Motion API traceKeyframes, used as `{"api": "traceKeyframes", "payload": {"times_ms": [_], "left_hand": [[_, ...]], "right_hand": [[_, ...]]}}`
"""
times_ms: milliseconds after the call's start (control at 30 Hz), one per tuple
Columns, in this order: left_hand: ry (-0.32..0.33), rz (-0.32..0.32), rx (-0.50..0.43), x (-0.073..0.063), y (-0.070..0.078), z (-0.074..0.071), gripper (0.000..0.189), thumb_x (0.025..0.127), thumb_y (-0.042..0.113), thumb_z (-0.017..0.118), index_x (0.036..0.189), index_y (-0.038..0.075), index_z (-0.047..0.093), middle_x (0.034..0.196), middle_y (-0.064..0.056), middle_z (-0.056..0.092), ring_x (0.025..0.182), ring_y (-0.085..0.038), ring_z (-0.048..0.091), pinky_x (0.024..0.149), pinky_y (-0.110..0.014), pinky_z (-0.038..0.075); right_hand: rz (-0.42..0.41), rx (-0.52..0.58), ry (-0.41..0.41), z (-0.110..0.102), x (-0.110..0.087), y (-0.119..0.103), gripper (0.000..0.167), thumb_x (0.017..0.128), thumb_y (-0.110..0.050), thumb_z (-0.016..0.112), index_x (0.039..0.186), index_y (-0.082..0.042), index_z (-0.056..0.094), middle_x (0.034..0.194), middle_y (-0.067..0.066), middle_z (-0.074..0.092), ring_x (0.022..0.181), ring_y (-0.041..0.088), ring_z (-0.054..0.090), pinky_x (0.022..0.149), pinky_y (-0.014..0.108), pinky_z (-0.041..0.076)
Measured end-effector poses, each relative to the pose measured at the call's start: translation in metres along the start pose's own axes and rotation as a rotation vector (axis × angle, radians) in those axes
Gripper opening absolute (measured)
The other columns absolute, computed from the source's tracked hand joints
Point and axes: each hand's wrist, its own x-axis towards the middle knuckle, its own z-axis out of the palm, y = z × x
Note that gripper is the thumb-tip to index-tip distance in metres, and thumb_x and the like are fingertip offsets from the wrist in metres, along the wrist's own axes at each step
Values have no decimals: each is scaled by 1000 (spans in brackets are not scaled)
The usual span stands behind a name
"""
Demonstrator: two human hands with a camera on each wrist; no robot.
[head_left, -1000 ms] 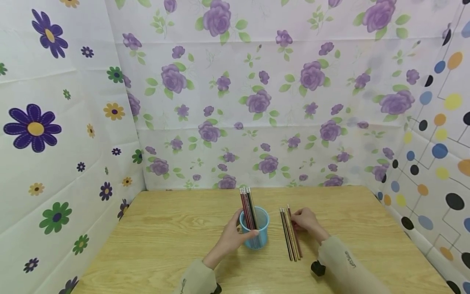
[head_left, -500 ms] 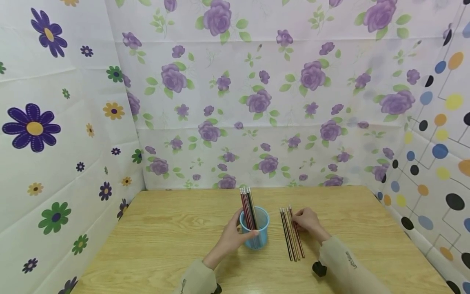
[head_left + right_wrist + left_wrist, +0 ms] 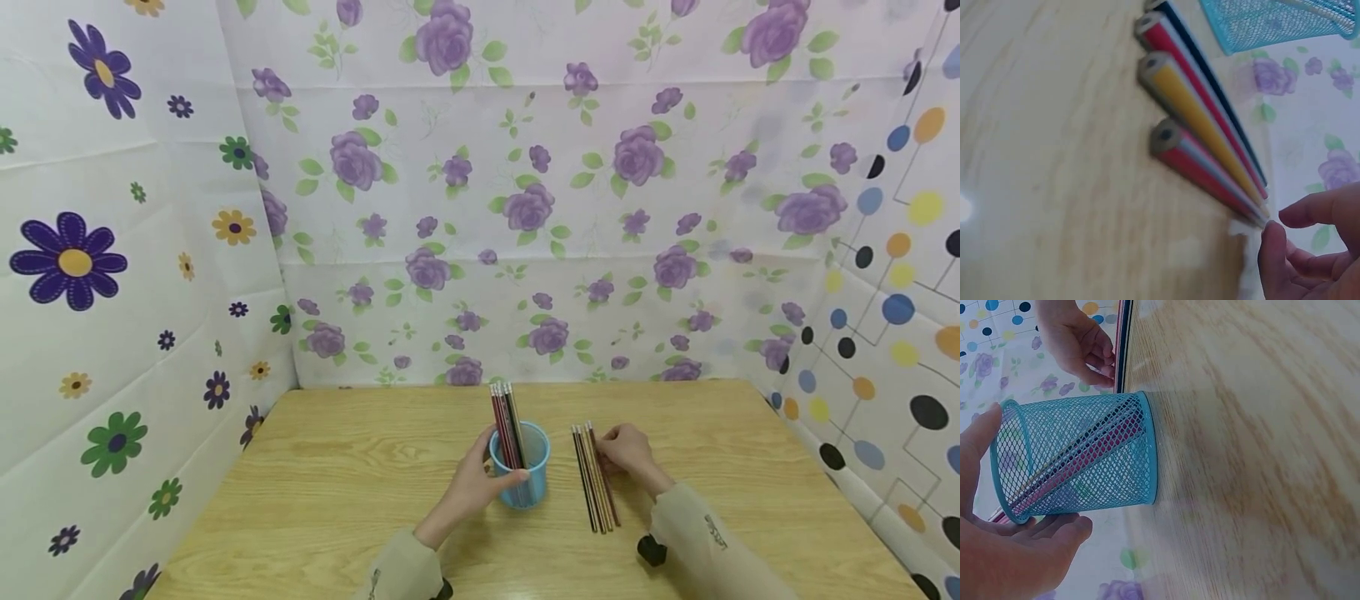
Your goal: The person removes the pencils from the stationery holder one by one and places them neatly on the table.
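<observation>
My left hand (image 3: 472,487) holds a light-blue mesh pencil cup (image 3: 540,490) upright, with fingers behind it and the thumb across its near side. Several dark, red and gold pencils (image 3: 506,421) lean inside it, white eraser ends up. Right of the cup, more pencils lie nearly parallel on the table. My right hand (image 3: 628,450) is at the far end of the rightmost one, a red pencil (image 3: 1204,178). In the right wrist view its thumb and index fingertips stand slightly apart, right beside that pencil's end. A yellow pencil (image 3: 1188,94) lies alongside.
The wooden table (image 3: 360,450) ends at a purple-flowered backdrop (image 3: 480,317). Patterned sheets hang along the left and right sides. A small black object (image 3: 651,550) sits at the right sleeve's cuff.
The rightmost pencil has shifted slightly right, then back left closer to the other pencils, its far end a little lower. My right hand moved only slightly; my left hand and the cup stayed put.
</observation>
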Motion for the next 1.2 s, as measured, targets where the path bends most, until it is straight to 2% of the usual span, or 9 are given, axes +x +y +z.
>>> {"api": "traceKeyframes", "payload": {"times_ms": [67, 133, 300, 400, 533, 733, 1033, 1200], "left_hand": [[-2, 3, -1, 0, 0, 0, 89, 86, 34, 73, 153, 7, 21, 151, -21, 38, 138, -44, 37, 107, -61, 39], [-2, 1, -3, 0, 0, 0, 89, 86, 34, 73, 153, 6, 21, 151, -21, 37, 138, -45, 37, 107, -62, 38], [4, -6, -8, 1, -1, 0, 88, 87, 33, 73, 153, 8, 21, 151, -20, 37, 139, -44, 36, 108, -62, 36], [3, -2, -8, 1, -1, 0, 88, 87, 33, 73, 153, 8, 22, 151, -20, 37, 139, -43, 36, 108, -62, 36], [1, -1, -12, 2, -1, 0, 87, 87, 33, 73, 153, 9, 22, 152, -20, 37, 139, -44, 36, 108, -61, 36], [0, -4, -17, 2, -1, 0, 88, 86, 32, 73, 153, 8, 22, 151, -20, 37, 139, -43, 36, 108, -61, 37], [1, -3, -44, 2, -3, 2, 88, 86, 32, 74, 153, 8, 22, 150, -19, 39, 138, -42, 38, 108, -59, 38], [0, -4, -56, 3, -3, 1, 87, 86, 29, 74, 153, 8, 22, 151, -19, 39, 139, -41, 37, 110, -59, 36]], "right_hand": [[-30, -55, 22, -1, 0, -1, 22, 88, -15, 61, 91, 6, 67, 86, 17, 68, 71, 21, 62, 58, 27, 51], [-40, -55, 21, -1, -1, -4, 23, 90, -16, 59, 92, 6, 67, 85, 16, 67, 72, 21, 60, 57, 27, 49], [-28, 31, -4, 0, -1, -14, 22, 92, -14, 51, 98, 3, 64, 71, 9, 63, 59, 15, 57, 50, 24, 45], [-32, 91, -20, 1, -3, -22, 24, 90, -11, 49, 102, 5, 63, 71, 11, 64, 56, 13, 55, 50, 23, 45], [-35, 186, -70, 2, -6, -34, 28, 93, -11, 50, 109, 8, 63, 84, 18, 67, 63, 14, 58, 57, 26, 53], [-24, 292, -148, 4, -10, -46, 32, 97, -16, 54, 115, 9, 62, 94, 17, 68, 72, 13, 62, 70, 30, 58], [-62, 397, -225, 7, -16, -60, 34, 98, -16, 53, 121, 9, 58, 107, 20, 66, 83, 12, 66, 83, 33, 59], [-124, 424, -257, 9, -17, -64, 37, 97, -18, 57, 123, 8, 56, 118, 21, 64, 101, 22, 67, 94, 38, 55]]}}
